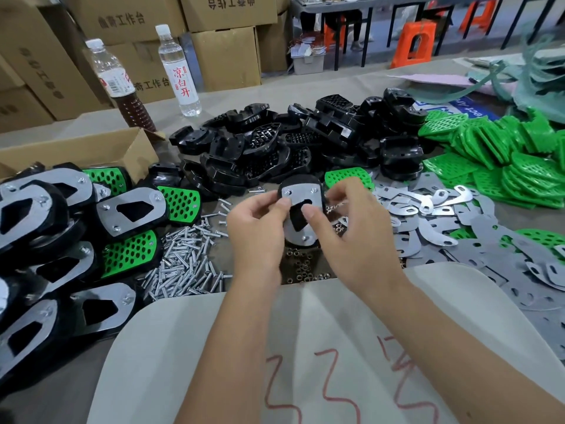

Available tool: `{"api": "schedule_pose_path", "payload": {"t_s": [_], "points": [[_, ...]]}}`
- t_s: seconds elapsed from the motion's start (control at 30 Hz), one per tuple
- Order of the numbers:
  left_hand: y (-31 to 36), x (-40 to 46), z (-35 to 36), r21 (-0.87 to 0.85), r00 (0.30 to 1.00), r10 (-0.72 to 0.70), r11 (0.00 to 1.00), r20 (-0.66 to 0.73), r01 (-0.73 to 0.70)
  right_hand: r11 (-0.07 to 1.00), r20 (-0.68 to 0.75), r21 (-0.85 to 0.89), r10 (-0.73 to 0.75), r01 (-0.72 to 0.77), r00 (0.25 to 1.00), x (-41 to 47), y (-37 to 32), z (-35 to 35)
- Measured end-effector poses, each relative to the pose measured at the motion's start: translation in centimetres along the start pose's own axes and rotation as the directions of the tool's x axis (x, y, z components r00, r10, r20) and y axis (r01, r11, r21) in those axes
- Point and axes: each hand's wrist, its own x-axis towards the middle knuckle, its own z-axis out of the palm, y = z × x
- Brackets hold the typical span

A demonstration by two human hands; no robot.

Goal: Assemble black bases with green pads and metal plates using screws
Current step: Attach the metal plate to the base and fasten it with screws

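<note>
At the centre of the frame my left hand [256,228] grips the near-left edge of a black plastic base with a shiny metal plate on top [301,214], thumb pressed on the plate beside its dark cut-out. My right hand [351,228] pinches the same piece from the right, thumb on the plate and fingers curled round the far edge. The piece is held just above the tabletop [55,384], over a scatter of small metal nuts [301,269]. Three screw heads show at the plate's corners, so I judge this unit is at the fastening or checking step; whether a green pad sits underneath I cannot tell.

Just left of my hands lies a heap of silver screws [186,261]. Further left, filling the lower left of the frame, are finished assemblies with green perforated pads and metal plates [131,211]. Beyond my hands, across the upper middle, is the pile of bare black bases [275,148]; to the right, loose metal plates [428,221], and at the upper right a stack of green perforated pads [504,160].

Next, I would judge, the screws need seating tight, then the piece goes to the finished group and a fresh base comes from the pile.
</note>
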Motion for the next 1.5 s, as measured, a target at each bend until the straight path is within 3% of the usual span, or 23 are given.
{"api": "schedule_pose_path", "payload": {"t_s": [0.07,0.17,0.27,0.33,0.67,1.03,1.27,1.5], "points": [[0.1,0.6,-0.7,0.077,0.998,0.037,0.996,0.053,-0.041,0.980,0.018,-0.113,-0.165,0.166,0.986,0.7,0.0,-0.2],[0.0,1.2,-1.4,0.182,0.990,0.027,0.982,0.140,-0.053,0.919,0.215,-0.180,-0.312,0.351,0.926,2.2,0.0,0.0],[0.3,2.2,-2.1,0.290,0.959,-0.011,0.954,0.284,-0.075,0.881,0.410,-0.217,-0.308,0.420,0.858,3.3,0.6,0.4],[0.7,3.3,-2.7,0.341,0.932,-0.031,0.935,0.362,-0.101,0.887,0.461,-0.193,-0.296,0.420,0.837,3.8,1.0,0.5],[2.0,5.2,-4.2,0.376,0.826,-0.205,0.926,0.524,-0.009,0.923,0.432,-0.034,-0.333,0.384,0.838,3.7,1.6,0.4],[2.8,5.1,-4.2,0.408,0.852,-0.246,0.912,0.462,0.042,0.843,0.440,-0.293,-0.300,0.451,0.846,3.2,1.2,1.2],[3.5,5.5,-4.3,0.423,0.842,-0.245,0.906,0.481,0.022,0.814,0.411,-0.276,-0.380,0.511,0.828,2.9,0.3,1.6],[3.3,4.5,-3.5,0.361,0.868,-0.229,0.930,0.440,0.063,0.828,0.264,-0.394,-0.313,0.398,0.912,2.5,-0.4,2.1]]}}
